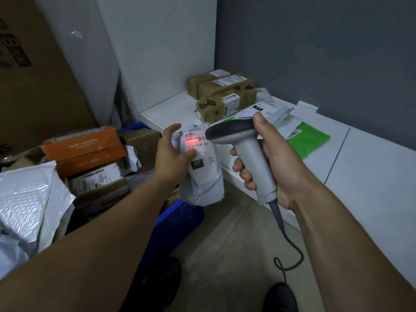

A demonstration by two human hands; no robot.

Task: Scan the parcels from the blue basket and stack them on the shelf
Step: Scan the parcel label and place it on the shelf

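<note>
Head view: our left hand (173, 152) gripped the parcel (203, 176) upright, over the basket (180, 219) corner, near the shelf (364, 176) edge. Our right hand (272, 161) was wrapped round the scanner (245, 145), its red line crossing the label barcode. We judged scanning in hand; the next move called for placing the parcel by the boxes (225, 97).

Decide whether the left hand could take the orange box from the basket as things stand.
Probably not yet: the left hand grips the grey parcel under the scanner, though the orange box lies uncovered nearby.
</note>
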